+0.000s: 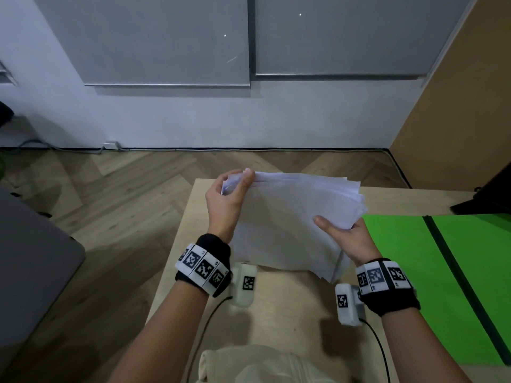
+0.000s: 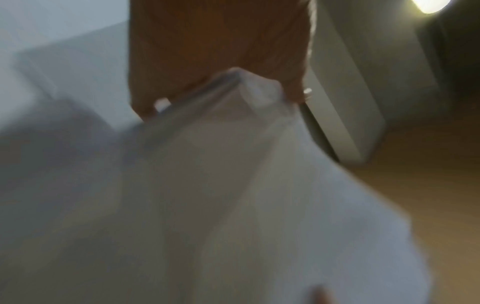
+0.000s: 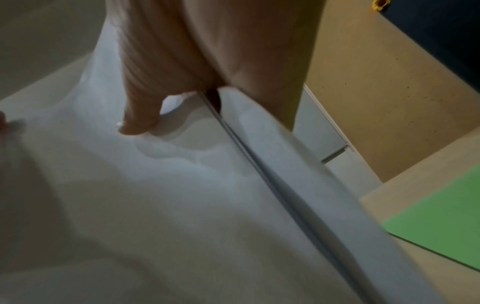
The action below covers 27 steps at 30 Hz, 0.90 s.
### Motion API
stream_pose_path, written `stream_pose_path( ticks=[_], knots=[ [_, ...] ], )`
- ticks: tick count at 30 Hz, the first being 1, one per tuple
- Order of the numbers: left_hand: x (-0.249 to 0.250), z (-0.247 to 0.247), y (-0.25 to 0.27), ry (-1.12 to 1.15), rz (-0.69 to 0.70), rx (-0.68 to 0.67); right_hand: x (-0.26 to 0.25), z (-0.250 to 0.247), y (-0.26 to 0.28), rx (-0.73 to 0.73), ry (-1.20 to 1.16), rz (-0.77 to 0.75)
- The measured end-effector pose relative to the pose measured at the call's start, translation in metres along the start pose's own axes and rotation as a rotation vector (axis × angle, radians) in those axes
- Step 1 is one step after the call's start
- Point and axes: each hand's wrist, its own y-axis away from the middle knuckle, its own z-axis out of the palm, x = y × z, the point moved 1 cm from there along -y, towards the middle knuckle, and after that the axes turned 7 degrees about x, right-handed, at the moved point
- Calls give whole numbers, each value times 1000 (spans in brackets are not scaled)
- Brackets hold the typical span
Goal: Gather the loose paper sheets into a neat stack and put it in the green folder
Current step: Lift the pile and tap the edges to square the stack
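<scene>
A bundle of white paper sheets [image 1: 290, 217] is held up off the wooden table [image 1: 284, 313], tilted, its edges uneven at the right and lower right. My left hand [image 1: 229, 194] grips the bundle's far-left corner, fingers curled round it; the left wrist view shows that corner of the sheets [image 2: 233, 164] pinched under my left hand [image 2: 221, 61]. My right hand [image 1: 345, 239] holds the right edge, thumb on top. In the right wrist view the right hand [image 3: 182, 72] presses its thumb on the sheets [image 3: 182, 195]. The green folder [image 1: 414, 272] lies open on the table at right; a corner of the folder [image 3: 441, 226] shows there too.
A black object [image 1: 486, 194] sits at the table's far right edge. A grey surface [image 1: 33, 258] stands to the left over the wood floor [image 1: 124, 194]. A wall with grey panels [image 1: 166, 51] is ahead. Cables trail from both wrist cameras.
</scene>
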Motion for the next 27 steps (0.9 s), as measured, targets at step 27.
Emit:
stream_pose_path(
  ticks=[27],
  knots=[
    [-86, -49, -51, -401, 51, -147, -1, -24, -5, -20, 52, -47]
  ],
)
